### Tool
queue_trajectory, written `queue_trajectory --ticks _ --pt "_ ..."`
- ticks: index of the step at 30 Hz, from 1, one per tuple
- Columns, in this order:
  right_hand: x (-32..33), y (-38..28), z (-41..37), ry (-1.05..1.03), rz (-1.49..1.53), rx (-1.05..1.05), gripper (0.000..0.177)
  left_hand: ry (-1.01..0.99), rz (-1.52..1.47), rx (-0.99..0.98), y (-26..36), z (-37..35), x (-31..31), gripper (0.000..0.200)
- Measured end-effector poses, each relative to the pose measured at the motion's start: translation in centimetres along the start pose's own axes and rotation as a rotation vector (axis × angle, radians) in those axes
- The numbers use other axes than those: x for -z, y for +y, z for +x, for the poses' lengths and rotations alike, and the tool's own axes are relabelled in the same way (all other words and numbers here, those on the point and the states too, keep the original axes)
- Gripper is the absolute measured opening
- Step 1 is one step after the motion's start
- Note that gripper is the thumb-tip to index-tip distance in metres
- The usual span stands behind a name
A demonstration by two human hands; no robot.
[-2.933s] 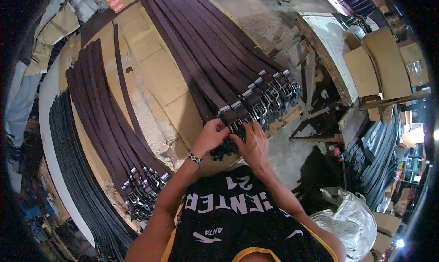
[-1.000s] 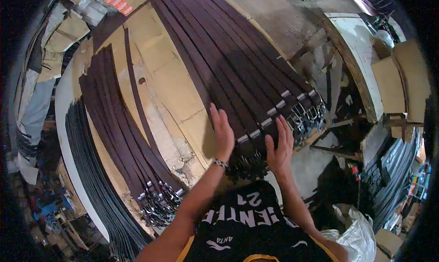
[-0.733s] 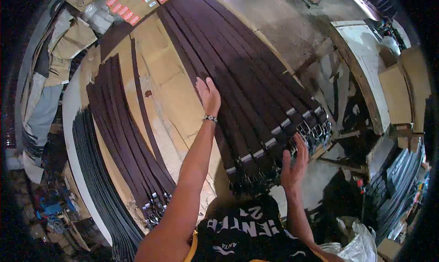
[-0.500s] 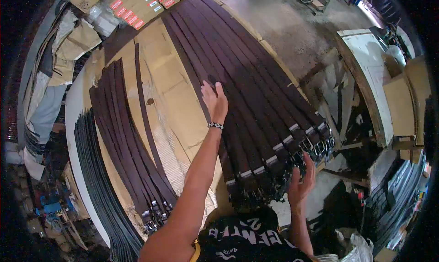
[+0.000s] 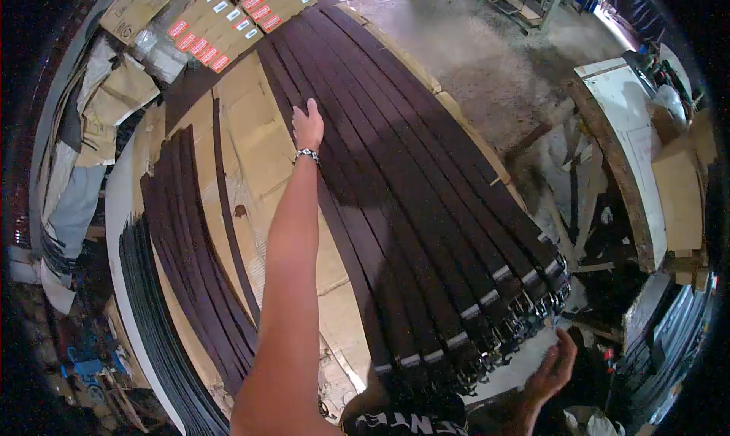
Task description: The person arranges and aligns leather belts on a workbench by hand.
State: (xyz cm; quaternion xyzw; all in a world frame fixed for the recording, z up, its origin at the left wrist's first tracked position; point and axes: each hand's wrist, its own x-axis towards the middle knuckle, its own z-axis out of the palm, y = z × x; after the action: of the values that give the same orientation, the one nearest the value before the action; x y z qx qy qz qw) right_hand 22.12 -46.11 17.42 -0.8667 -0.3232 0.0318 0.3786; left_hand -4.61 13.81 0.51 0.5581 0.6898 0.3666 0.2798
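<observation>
A wide spread of dark brown belts (image 5: 411, 200) lies side by side on cardboard, with metal buckles (image 5: 506, 326) bunched at the near end. Along its left edge, far up the straps, is my left hand (image 5: 308, 126), fingers apart and thumb raised; it looks to be touching the outermost strap. My right hand (image 5: 553, 369) hovers just off the buckle end, fingers loosely curled and apart, nothing in it. Left of my arm lies a smaller bundle of brown belts (image 5: 190, 231), and a single brown strap (image 5: 226, 177) runs between the two groups.
Black straps (image 5: 156, 307) hang along the table's left side. Cartons with red labels (image 5: 217, 29) stand at the far end. Sheets of cardboard (image 5: 255, 124) cover the table. To the right are a white board (image 5: 620, 132), a brown carton (image 5: 677, 193) and wooden pieces on the floor.
My left hand has gone farther up along the belts' left edge. My right hand has moved right and nearer to me, away from the buckles. The view has shifted slightly.
</observation>
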Motion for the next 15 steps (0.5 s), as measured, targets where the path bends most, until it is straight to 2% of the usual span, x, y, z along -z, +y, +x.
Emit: queue_trajectory --ticks 2,5,6,7,10,13,15 --pt "0.4 0.6 0.5 0.045 -0.033 -0.066 0.029 -0.03 0.117 -0.001 2.2 -0.5 0.2 0.082" --pt "0.3 1.9 2.0 0.084 -0.132 -0.045 0.029 0.016 0.176 -0.283 0.8 -1.3 -0.1 0.081" --pt "0.1 2.1 2.4 0.08 -0.125 -0.024 0.029 0.009 0.085 -0.317 -0.4 0.0 -0.1 0.079" --pt "-0.1 2.3 2.7 0.072 -0.12 -0.003 0.029 0.014 -0.032 -0.236 0.2 -0.6 0.6 0.081" --pt "-0.8 2.7 3.2 0.05 -0.127 0.009 0.028 0.036 -0.043 -0.092 -0.3 1.4 1.0 0.083" --pt "-1.2 2.8 3.2 0.035 -0.19 -0.005 0.028 -0.052 -0.016 -0.078 -0.4 2.3 0.7 0.086" --pt "-1.6 3.2 3.1 0.025 -0.129 -0.066 0.028 -0.056 0.016 -0.102 -0.4 2.9 0.1 0.087"
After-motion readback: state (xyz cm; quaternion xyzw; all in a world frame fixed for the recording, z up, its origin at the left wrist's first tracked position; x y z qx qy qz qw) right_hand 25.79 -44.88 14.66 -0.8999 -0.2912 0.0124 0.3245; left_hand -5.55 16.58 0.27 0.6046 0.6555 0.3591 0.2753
